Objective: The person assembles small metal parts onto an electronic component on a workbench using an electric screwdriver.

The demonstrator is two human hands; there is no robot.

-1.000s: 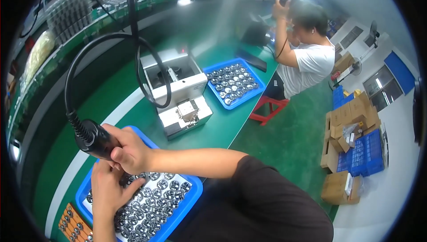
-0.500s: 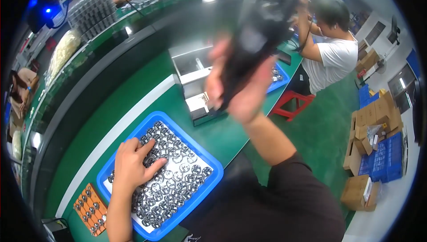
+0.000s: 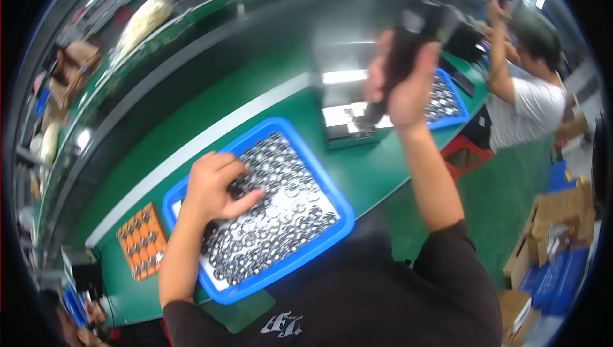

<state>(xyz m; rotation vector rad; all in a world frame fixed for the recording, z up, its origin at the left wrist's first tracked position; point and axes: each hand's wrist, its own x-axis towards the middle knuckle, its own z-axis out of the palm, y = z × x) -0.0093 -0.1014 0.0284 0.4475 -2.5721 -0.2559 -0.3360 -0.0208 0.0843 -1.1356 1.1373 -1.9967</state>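
Observation:
My left hand [image 3: 216,187] reaches over a blue tray [image 3: 345,211], thumb stretched out and the other fingers bent down to the small round metal parts [image 3: 274,238] spread across its white bottom. Nothing shows in its grip, though the fingertips are partly hidden. In my right hand [image 3: 410,95] is a black electric screwdriver [image 3: 408,47], blurred by motion and tilted, its lower end over a metal box [image 3: 348,137] with a pale top. Left of the tray lies an orange board [image 3: 142,243] with rows of metal parts on it.
A second blue tray [image 3: 461,114] of metal parts stands beyond the box, near a co-worker in a white shirt [image 3: 536,107] on a red stool [image 3: 461,155]. A dark raised barrier [image 3: 255,40] runs along the green bench's far side. Cardboard boxes [image 3: 559,213] stand at the right.
The view has shifted, so the bench and trays sit differently in it. The screwdriver's lower end now appears over the metal box. My left hand stays at the tray, fingers more bent.

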